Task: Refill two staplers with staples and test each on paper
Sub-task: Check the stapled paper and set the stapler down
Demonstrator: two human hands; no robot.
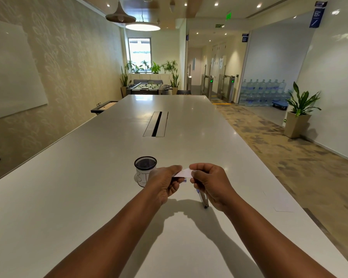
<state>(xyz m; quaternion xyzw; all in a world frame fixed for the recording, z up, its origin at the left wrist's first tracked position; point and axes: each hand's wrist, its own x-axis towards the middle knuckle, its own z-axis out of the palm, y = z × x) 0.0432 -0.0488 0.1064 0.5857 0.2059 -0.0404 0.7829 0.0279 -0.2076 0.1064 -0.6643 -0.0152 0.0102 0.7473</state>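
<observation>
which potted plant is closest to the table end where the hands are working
The tall leafy plant in the square pot by the right wall. The other plants cluster at the window at the far end of the room.

We get one wide head-worn view, looking forward and down along the long white table [109, 177], both hands close at lower centre of the frame, the room receding toward the top
</observation>
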